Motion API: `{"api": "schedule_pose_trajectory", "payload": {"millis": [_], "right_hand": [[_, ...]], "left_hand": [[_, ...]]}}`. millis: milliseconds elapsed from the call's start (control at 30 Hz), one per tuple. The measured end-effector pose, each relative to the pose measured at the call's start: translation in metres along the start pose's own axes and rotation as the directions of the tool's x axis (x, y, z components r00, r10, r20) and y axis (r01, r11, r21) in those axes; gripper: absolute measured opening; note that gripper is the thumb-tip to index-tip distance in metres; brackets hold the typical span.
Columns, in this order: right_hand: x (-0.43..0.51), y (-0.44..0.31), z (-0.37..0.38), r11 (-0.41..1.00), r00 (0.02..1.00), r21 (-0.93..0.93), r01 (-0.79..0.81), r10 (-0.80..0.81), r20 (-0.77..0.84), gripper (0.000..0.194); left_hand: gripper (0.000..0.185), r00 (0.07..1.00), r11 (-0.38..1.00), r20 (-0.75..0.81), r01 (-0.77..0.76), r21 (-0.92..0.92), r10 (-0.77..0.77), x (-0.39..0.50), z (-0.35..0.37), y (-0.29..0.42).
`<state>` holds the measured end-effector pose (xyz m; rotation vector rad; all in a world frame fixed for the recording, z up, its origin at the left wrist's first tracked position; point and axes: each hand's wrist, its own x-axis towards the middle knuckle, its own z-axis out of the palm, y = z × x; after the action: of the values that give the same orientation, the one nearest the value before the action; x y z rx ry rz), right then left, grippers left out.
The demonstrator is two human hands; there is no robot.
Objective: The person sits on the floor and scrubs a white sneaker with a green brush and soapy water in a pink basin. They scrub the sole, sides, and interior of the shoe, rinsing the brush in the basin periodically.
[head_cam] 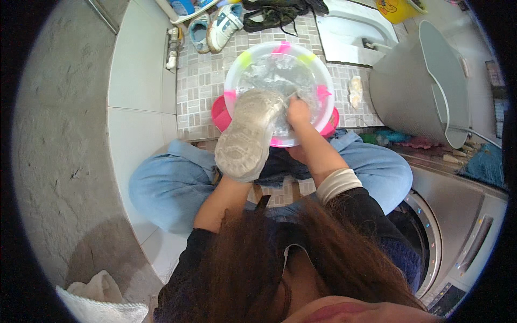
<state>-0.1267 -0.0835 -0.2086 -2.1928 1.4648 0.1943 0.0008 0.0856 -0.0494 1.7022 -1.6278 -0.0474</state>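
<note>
A pale, wet shoe (250, 135) is tilted over the near left part of a round plastic basin (282, 47), its sole facing up. My left forearm runs up to the heel end of the shoe; the left hand itself is hidden beneath or inside it. My right hand (299, 112) is at the shoe's toe end, over the water (282, 70) in the basin, with its fingers bent. Something thin and pale, perhaps a lace or brush, shows at its fingertips, too blurred to name. The basin has pink and yellow-green patches and rests above a pink basin (220, 114).
White sneakers (224, 28) and dark lace-up shoes (268, 18) stand beyond the basin. A squat toilet (351, 32) is at the back right. A large grey tub (420, 84) lies at the right, above a front-loading washing machine (456, 218). A tiled wall (139, 129) borders the left.
</note>
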Motion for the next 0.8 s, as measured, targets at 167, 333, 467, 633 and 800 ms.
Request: {"api": "schedule_pose_trajectory", "payload": {"millis": [167,333,467,633,800], "right_hand": [[0.001,0.015,0.001,0.966,0.933,-0.207,0.154,-0.212,-0.292,0.035],[0.019,-0.003,-0.021,0.923,0.995,0.381,0.058,-0.087,0.057,0.044],[0.017,-0.02,-0.111,0.072,0.929,0.981,-0.182,-0.315,0.196,0.047],[0.014,-0.009,-0.139,0.997,0.975,0.065,0.051,-0.035,-0.22,0.05],[-0.071,-0.079,-0.134,0.702,0.846,0.506,0.502,-0.279,-0.454,0.035]], "left_hand": [[0.057,1.0,1.0,0.0,-0.017,0.026,0.017,0.001,-0.005,0.004],[0.058,0.999,0.998,0.001,-0.044,0.038,0.044,0.008,-0.003,0.008],[0.058,0.999,0.997,-0.003,-0.038,0.066,0.038,0.009,-0.006,0.003],[0.059,0.996,0.994,-0.02,-0.081,0.069,0.082,0.022,-0.003,0.012],[0.059,0.959,0.714,0.061,0.246,-0.656,-0.275,-0.011,0.034,-0.022]]}}
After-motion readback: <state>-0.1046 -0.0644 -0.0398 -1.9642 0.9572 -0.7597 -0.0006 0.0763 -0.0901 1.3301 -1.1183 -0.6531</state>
